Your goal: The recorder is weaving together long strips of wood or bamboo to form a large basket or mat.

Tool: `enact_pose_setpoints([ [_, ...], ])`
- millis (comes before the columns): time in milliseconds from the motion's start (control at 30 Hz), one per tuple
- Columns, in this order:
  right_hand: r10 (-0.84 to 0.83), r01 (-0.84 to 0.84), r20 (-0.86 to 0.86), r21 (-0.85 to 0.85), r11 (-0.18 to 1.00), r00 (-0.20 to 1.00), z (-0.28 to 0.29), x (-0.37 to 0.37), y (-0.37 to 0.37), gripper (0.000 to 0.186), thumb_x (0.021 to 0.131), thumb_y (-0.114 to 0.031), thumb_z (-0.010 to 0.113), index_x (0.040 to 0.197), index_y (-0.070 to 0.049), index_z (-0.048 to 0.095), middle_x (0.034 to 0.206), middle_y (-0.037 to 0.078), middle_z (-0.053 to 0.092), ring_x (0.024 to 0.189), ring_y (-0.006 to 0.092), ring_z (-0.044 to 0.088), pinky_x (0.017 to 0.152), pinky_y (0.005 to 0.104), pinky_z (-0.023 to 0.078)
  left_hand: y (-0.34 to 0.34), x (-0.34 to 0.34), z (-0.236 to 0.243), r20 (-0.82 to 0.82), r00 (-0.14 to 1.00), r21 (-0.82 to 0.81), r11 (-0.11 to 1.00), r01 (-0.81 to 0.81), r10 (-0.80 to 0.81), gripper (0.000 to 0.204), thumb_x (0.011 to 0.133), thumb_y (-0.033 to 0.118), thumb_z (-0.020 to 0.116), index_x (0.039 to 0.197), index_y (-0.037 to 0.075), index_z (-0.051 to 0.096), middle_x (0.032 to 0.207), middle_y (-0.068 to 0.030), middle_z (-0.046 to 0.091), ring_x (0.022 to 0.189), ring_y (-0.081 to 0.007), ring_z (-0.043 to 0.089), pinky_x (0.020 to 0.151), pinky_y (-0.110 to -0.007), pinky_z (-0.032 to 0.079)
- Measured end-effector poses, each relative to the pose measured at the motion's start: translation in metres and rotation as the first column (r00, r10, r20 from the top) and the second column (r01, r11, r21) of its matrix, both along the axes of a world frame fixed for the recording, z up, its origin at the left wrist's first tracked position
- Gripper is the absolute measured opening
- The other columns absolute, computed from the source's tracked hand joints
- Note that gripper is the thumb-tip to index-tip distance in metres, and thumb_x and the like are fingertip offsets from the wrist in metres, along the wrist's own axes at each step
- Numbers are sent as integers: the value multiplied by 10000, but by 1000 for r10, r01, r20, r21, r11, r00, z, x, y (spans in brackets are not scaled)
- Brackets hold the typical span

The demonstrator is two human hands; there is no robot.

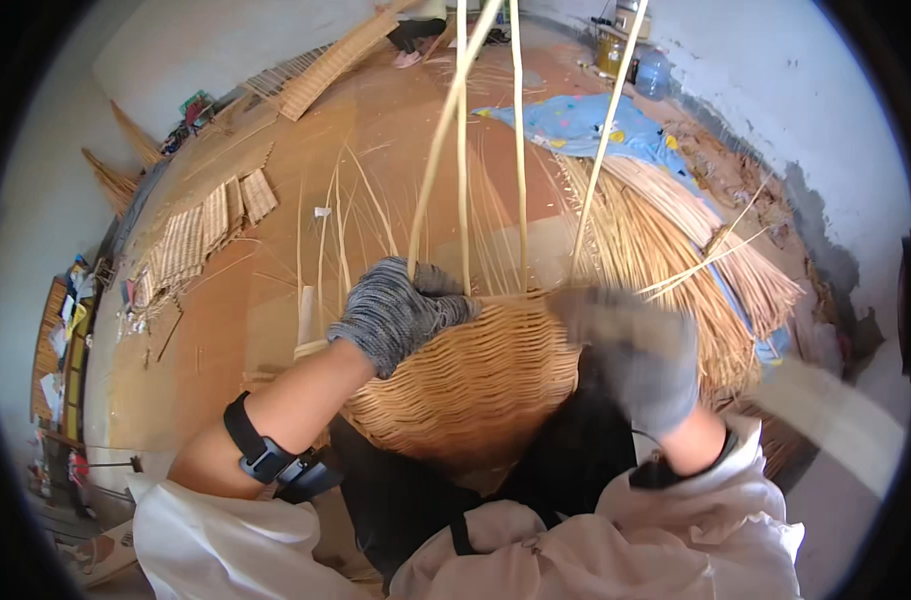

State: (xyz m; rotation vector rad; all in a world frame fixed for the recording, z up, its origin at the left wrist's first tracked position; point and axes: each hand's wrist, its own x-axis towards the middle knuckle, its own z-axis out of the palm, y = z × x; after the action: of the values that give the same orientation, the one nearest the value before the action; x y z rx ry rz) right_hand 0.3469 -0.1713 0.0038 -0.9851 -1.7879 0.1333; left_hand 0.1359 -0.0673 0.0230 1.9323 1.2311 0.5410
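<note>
A woven wicker basket (465,380) rests across my lap, with tall pale stakes (520,180) rising from its rim. My left hand (400,315), in a grey knitted glove, is closed on the upper left of the rim, around the foot of a stake. My gloved right hand (635,350) is at the rim's right side, smeared by motion, so its fingers and anything between them are unclear. A blurred pale strip (835,430) streaks out to the right of that hand.
Reed bundles (635,250) lie at right on a blue cloth (555,125), near a water jug (652,73). Woven mats (205,235) lie at left. A person's legs (405,35) show at the back. Tools and clutter (65,330) line the left wall.
</note>
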Motion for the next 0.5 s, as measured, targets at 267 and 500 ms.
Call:
enact_pose_setpoints([
  [267, -413, 702, 654, -264, 661, 634, 18, -75, 91, 289, 762, -117, 556, 999, 42, 509, 779, 236, 606, 684, 298, 630, 600, 373, 496, 35, -26, 1, 153, 835, -306, 778, 548, -528, 736, 662, 113, 717, 1291, 32, 345, 1131, -166, 549, 1129, -256, 471, 991, -350, 332],
  [500, -13, 335, 656, -368, 867, 755, -9, -54, 95, 156, 741, -93, 538, 843, 5, 604, 804, 212, 619, 736, 308, 622, 634, 388, 482, 55, -29, -9, -459, 688, -4, 776, 631, -562, 675, 734, 322, 663, 1304, 116, 366, 1220, -152, 481, 1128, -246, 467, 991, -379, 320],
])
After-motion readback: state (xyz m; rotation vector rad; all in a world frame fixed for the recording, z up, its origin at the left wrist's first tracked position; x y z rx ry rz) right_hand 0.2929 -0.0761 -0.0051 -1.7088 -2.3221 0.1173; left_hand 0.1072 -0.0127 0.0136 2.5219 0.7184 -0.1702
